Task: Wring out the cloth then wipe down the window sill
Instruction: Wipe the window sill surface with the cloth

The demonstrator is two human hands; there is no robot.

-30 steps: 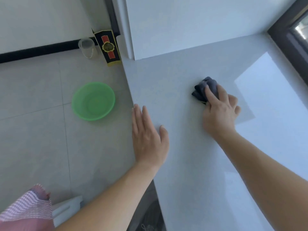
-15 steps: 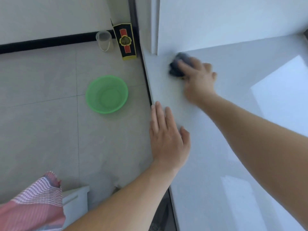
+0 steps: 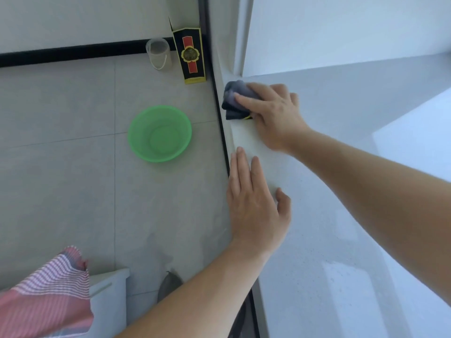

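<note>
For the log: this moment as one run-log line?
step: wiping | right hand grips cloth on sill, far front corner | left hand flat on sill edge | green basin on floor

Our cloth (image 3: 231, 101) is a dark grey-blue wad, bunched up and held down under the fingers of our right hand (image 3: 273, 115). The window sill (image 3: 317, 240) is pale, glossy and speckled. It lies flat beneath both hands, with our left hand (image 3: 253, 206) resting along its edge.
</note>
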